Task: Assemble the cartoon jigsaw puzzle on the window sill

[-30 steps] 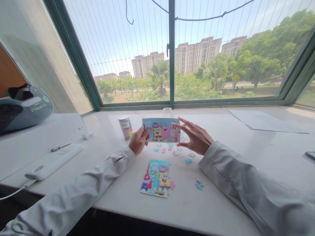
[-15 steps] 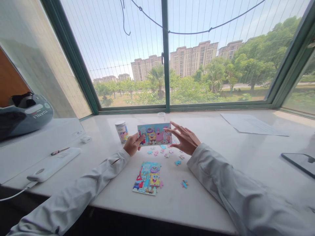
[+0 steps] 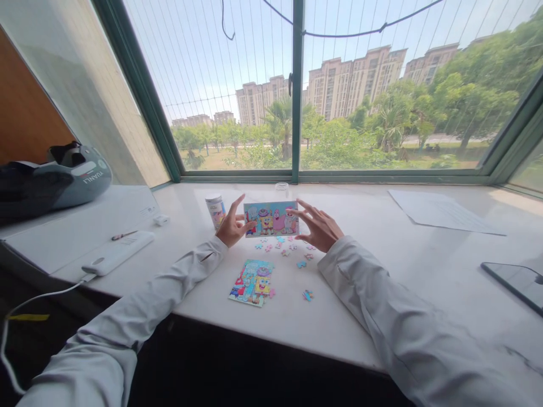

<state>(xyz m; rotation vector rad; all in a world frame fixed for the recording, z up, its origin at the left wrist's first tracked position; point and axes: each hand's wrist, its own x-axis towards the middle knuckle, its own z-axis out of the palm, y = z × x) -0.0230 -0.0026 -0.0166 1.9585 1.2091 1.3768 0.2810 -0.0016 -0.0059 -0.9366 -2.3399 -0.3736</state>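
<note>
A rectangular picture card (image 3: 271,219) with cartoon characters is held upright above the table, its face toward me. My left hand (image 3: 229,228) grips its left edge, thumb across the front and index finger raised clear of it. At the right edge my right hand (image 3: 322,228) holds the card between thumb and fingers, with some fingertips over its front. Below the card lies a partly joined jigsaw puzzle (image 3: 251,282) showing the same characters, its right side uneven. Several loose pieces are scattered behind and beside it, including a blue puzzle piece (image 3: 301,264) and a multicoloured piece (image 3: 307,295).
A printed jar (image 3: 215,211) stands behind my left hand, and a clear round container (image 3: 281,186) sits by the window. At left are a white power strip (image 3: 119,254), a pen-like tool (image 3: 123,236) and a helmet (image 3: 80,175). Paper sheets (image 3: 441,213) and a phone (image 3: 515,282) lie right.
My left index finger has lifted and spread away from the card, while its thumb stays on the front. My head view has shifted a little. The puzzle and loose pieces look unchanged.
</note>
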